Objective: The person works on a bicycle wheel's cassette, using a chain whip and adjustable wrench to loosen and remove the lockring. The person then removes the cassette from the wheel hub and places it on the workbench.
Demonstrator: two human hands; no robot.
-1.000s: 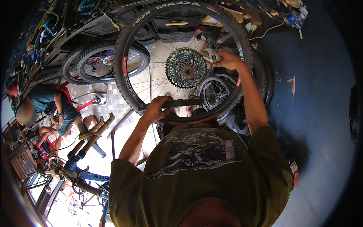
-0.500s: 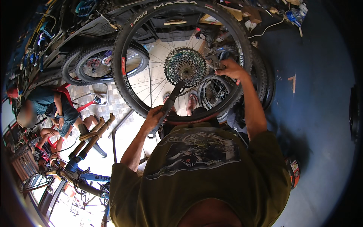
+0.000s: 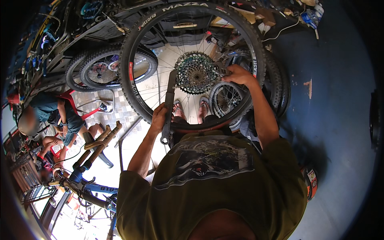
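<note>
A bicycle wheel point(image 3: 125, 90) with a knobby black tyre stands before me, its large cassette point(image 3: 191, 68) facing up toward me. My left hand point(image 3: 159, 117) is closed around the grip of a long, dark chain whip point(image 3: 169, 99), which lies nearly upright along the cassette's left side. Whether its chain sits on the teeth is hard to make out. At the cassette's right edge, my right hand point(image 3: 239, 75) grips an adjustable wrench point(image 3: 221, 70), its head close to the sprockets. Fingers cover much of the wrench.
More wheels point(image 3: 98, 70) lean at the back left, and others point(image 3: 276, 84) stand right of mine. A blue bicycle frame point(image 3: 96, 187) is at lower left. Beyond it a person point(image 3: 52, 108) sits on a red chair. A dark blue wall point(image 3: 336, 120) runs along the right.
The chain whip has swung from slanting below the cassette to nearly upright at its left, my left hand moving with it. My right hand and the wrench have shifted slightly.
</note>
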